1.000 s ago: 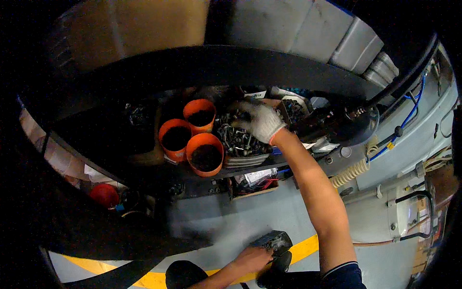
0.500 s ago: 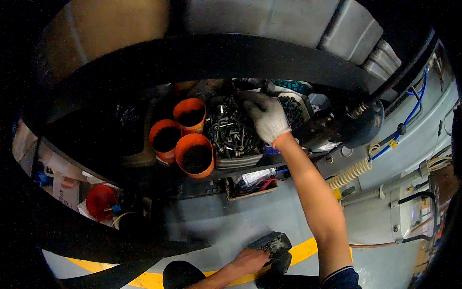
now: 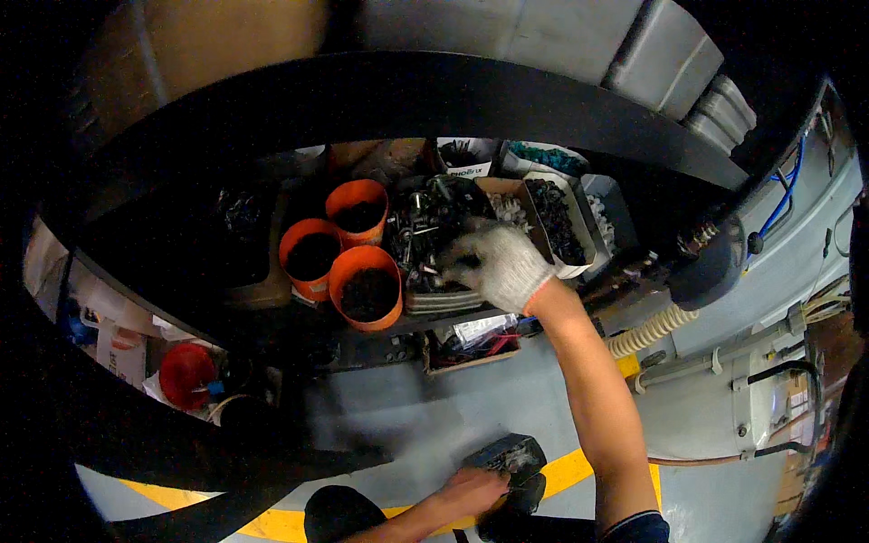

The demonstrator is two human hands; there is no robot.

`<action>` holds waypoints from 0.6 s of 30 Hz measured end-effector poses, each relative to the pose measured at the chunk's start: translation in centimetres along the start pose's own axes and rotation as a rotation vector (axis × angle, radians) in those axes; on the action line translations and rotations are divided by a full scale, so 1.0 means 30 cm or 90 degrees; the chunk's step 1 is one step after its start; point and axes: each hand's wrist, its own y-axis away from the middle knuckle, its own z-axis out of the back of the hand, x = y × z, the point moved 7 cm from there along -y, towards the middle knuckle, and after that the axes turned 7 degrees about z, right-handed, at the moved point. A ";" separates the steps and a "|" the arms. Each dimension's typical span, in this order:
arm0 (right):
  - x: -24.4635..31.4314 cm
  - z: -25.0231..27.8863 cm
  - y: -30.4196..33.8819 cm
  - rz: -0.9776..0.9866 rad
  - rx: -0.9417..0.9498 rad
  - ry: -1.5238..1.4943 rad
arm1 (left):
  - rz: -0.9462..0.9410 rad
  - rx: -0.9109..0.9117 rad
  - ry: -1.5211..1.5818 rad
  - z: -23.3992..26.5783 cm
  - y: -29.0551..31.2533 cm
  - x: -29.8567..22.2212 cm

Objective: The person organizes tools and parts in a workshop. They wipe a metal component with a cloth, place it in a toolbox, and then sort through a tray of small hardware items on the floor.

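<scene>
My right hand [image 3: 507,267], in a white knit glove, is over the near right side of a bin of loose bolts [image 3: 418,242]. Its fingers curl down toward the bolts; they are blurred, so I cannot tell whether they hold one. Low in front of me, my bare left hand [image 3: 475,491] grips the near left edge of a small black bin [image 3: 509,455] with small parts inside that are too dim to name. Left of the bolts stand three orange cups, the nearest cup [image 3: 366,300] holding dark small parts.
Right of the bolts are a cardboard box of pale parts [image 3: 509,208], a white bin of black parts [image 3: 557,217] and a grey bin [image 3: 605,226]. A bin of teal parts [image 3: 548,157] stands behind. A dark beam [image 3: 407,95] crosses above the shelf. A coiled cream hose [image 3: 652,333] hangs at right.
My right hand has drawn back toward me from the far right side of the bolt bin, uncovering the cardboard box. My left hand and the black bin stay about where they were.
</scene>
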 end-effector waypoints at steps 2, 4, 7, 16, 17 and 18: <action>-0.024 -0.030 -0.049 0.006 -0.034 -0.012 | -0.017 -0.021 -0.022 0.000 0.004 -0.010; -0.041 -0.036 -0.093 -0.012 -0.055 -0.054 | -0.028 -0.052 -0.033 0.001 0.006 -0.016; -0.107 -0.052 -0.138 -0.059 -0.078 -0.051 | 0.033 0.018 0.059 -0.006 -0.012 0.009; -0.194 0.113 -0.080 -0.161 -0.337 -0.271 | 0.096 0.142 0.025 0.018 -0.004 -0.006; -0.193 0.113 -0.065 -0.148 -0.317 -0.257 | 0.101 0.150 0.067 0.045 0.000 -0.018; -0.188 0.107 -0.051 -0.136 -0.297 -0.244 | 0.106 0.158 0.110 0.078 0.008 -0.036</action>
